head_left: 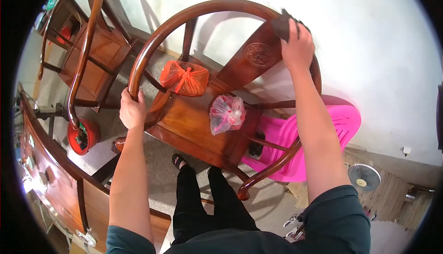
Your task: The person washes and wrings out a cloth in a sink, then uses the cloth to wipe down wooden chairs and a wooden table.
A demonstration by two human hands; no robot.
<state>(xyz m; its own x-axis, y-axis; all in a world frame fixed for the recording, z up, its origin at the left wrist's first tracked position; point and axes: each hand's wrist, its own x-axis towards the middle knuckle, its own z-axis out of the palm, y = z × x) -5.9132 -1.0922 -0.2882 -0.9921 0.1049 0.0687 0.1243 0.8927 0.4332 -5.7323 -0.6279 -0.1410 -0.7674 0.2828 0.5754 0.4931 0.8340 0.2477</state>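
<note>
A dark wooden armchair with a curved rail and a carved back panel stands before me. My left hand is wrapped round the left end of its rail. At the upper right, my right hand presses a dark grey cloth against the top of the backrest, with the fingers closed over it. On the seat lie a tied orange plastic bag and a clear plastic bag with pink and red contents that I cannot make out.
A second wooden chair stands at the left, above a red bucket. A wooden table runs along the lower left. Pink plastic chairs lean behind the armchair, near a white wall. A round fan-like object is at the right.
</note>
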